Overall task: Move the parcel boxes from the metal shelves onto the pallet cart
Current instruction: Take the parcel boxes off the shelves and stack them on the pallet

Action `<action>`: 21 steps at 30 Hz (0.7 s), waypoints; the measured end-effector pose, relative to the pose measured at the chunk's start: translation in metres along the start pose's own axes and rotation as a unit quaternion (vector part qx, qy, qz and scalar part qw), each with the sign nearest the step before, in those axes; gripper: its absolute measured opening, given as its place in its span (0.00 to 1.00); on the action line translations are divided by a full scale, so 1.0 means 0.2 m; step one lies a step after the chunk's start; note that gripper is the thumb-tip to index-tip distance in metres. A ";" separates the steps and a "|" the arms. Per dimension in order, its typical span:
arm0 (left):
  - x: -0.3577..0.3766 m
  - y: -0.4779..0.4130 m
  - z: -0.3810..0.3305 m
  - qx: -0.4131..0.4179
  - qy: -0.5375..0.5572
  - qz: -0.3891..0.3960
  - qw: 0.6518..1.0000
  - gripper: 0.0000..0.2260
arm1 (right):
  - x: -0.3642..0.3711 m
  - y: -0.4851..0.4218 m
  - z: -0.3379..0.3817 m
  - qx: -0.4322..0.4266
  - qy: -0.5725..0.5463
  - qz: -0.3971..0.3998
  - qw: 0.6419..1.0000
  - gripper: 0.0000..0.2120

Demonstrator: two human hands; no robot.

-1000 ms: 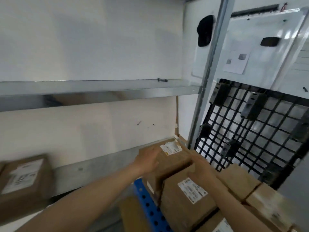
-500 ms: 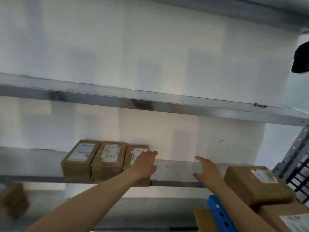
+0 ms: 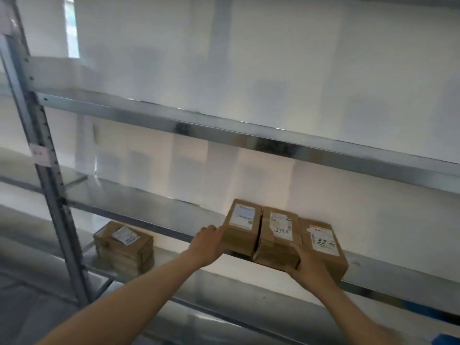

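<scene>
Head view: camera swung left since earlier frame; cart boxes gone from sight, both hands now on shelf (image 3: 159, 215) row. Left hand (image 3: 207, 244) flat against left box (image 3: 242, 226); right hand (image 3: 310, 268) cups front of right box (image 3: 323, 245). Middle box (image 3: 278, 236) between, touching. Fourth box (image 3: 124, 249) lower shelf. Labels blurred, unreadable; fingers partly hidden.

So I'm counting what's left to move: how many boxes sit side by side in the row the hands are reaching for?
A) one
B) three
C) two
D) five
B: three boxes stand side by side on the shelf, with the left hand at the row's left end and the right hand at its right front.
</scene>
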State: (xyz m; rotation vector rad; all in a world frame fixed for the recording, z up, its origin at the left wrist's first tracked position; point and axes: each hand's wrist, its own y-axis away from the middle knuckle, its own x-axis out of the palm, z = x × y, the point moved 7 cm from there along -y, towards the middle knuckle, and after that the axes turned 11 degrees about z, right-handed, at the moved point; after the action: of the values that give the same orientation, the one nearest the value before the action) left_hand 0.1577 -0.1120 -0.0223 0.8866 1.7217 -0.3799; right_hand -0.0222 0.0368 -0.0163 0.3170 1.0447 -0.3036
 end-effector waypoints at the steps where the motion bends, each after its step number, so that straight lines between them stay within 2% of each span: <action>1: 0.00 0.00 0.05 -0.003 0.005 -0.001 1.000 0.22 | 0.04 -0.02 0.02 -0.003 0.000 0.007 1.000 0.30; 11: 0.02 -0.27 0.24 -0.017 0.040 0.023 0.999 0.27 | 0.13 -0.49 0.23 -0.019 -0.002 0.067 0.998 0.35; 16: -0.08 -0.57 0.24 0.003 -0.006 0.045 0.999 0.30 | 0.17 -0.80 0.26 -0.003 -0.037 0.076 0.996 0.38; 21: 0.04 -0.79 0.17 0.054 -0.048 0.140 0.988 0.35 | 0.31 -0.98 0.20 0.024 0.043 0.157 0.986 0.48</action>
State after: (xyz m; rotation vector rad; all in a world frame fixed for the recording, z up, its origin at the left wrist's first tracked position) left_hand 0.0664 -0.2365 -0.0689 1.1533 1.4739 -0.3241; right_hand -0.0378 -0.1641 -0.0727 0.5357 1.0562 -0.0324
